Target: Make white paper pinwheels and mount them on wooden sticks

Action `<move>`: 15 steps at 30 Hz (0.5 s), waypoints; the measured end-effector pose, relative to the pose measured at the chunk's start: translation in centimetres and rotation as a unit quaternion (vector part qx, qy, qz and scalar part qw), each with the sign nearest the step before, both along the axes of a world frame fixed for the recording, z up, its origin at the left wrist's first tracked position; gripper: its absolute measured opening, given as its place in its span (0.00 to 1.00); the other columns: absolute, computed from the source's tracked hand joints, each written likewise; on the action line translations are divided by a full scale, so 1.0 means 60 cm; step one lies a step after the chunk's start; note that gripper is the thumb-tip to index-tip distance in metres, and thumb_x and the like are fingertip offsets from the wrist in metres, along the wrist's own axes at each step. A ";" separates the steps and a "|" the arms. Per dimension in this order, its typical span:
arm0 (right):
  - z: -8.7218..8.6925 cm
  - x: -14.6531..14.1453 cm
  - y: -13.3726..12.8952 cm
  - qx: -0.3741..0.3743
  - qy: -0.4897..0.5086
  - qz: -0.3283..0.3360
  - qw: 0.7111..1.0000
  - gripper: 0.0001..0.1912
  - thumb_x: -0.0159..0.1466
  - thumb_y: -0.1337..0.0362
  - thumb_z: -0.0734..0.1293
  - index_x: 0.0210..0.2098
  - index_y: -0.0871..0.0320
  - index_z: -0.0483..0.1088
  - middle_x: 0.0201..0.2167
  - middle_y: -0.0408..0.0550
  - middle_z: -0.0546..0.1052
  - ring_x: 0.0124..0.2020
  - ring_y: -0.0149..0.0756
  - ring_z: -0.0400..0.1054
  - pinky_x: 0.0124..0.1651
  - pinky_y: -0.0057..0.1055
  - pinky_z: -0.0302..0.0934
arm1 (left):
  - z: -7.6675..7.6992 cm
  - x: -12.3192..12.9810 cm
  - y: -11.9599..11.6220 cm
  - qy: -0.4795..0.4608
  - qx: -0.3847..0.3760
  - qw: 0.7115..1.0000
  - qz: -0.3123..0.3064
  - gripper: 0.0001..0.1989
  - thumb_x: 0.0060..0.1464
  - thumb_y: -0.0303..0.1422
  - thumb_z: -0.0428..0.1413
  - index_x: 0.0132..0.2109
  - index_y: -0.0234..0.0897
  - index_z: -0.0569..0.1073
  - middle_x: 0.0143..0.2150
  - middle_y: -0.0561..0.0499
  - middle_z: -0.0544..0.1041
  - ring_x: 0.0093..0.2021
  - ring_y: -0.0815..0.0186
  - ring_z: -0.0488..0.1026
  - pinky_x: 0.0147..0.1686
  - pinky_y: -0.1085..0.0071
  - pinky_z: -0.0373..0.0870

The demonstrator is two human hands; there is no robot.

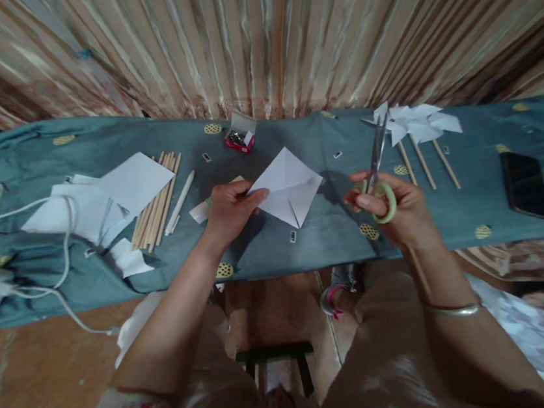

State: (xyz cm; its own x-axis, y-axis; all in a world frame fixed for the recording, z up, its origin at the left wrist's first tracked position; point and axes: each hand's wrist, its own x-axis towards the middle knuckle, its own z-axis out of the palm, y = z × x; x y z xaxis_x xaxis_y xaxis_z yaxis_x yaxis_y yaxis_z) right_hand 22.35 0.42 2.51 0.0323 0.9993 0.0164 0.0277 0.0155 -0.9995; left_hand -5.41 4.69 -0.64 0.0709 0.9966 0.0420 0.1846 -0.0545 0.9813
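Head camera: my left hand [231,210] pinches the paper [289,179] by its left corner, thumb on top. My right hand [402,205] curls round the scissors [376,158], thumb at the handles. Sticks [159,210] lie left of my left fingers, pinwheels [420,125] beyond my right ones.

The square paper sheet [289,174] is plain white. To its right, the metal scissors [376,167] show silver-grey blades and looped pale-green handles; further right, folded paper pinwheels [417,125] are white, their slender wooden sticks [422,162] tan. Left of the sheet, a bundle of round wooden sticks [158,204] is light tan. Behind it, the small cardboard box [240,145] is red. Below it, the fabric tablecloth [335,239] is grey-teal, patterned with dark-speckled yellow ovals. Beyond, the pleated fabric curtain [259,48] is beige with brownish stripes.
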 end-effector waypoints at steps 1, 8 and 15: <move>-0.005 0.002 0.004 0.025 -0.023 -0.033 0.999 0.20 0.50 0.55 0.81 0.41 0.49 0.79 0.30 0.40 0.81 0.31 0.32 0.75 0.37 0.30 0.69 | 0.001 0.002 -0.003 0.005 -0.008 1.000 -0.013 0.13 0.48 0.38 0.63 0.22 0.37 0.74 0.17 0.57 0.68 0.20 0.71 0.64 0.21 0.74 0.55; -0.027 -0.012 0.013 0.048 -0.073 -0.003 0.996 0.24 0.50 0.55 0.81 0.44 0.49 0.76 0.34 0.41 0.82 0.38 0.35 0.77 0.44 0.35 0.71 | 0.004 0.014 -0.015 0.040 -0.055 0.994 -0.089 0.16 0.48 0.39 0.62 0.20 0.36 0.70 0.17 0.56 0.67 0.20 0.72 0.62 0.21 0.74 0.52; -0.030 -0.033 0.017 0.027 -0.113 0.047 0.992 0.23 0.48 0.55 0.81 0.41 0.51 0.76 0.25 0.37 0.76 0.29 0.33 0.71 0.39 0.34 0.66 | 0.006 0.019 -0.019 0.023 -0.093 0.988 -0.123 0.16 0.45 0.41 0.63 0.20 0.36 0.70 0.16 0.57 0.65 0.20 0.73 0.59 0.21 0.74 0.49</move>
State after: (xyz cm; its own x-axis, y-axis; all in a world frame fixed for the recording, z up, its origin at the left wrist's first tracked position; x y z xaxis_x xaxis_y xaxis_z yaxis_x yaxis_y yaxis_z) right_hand 20.36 1.43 0.72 -0.0715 0.9952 0.0665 0.2466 0.0822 -0.9656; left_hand -4.25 3.55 -0.30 0.3093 0.9393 -0.1483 0.2326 0.0765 0.9696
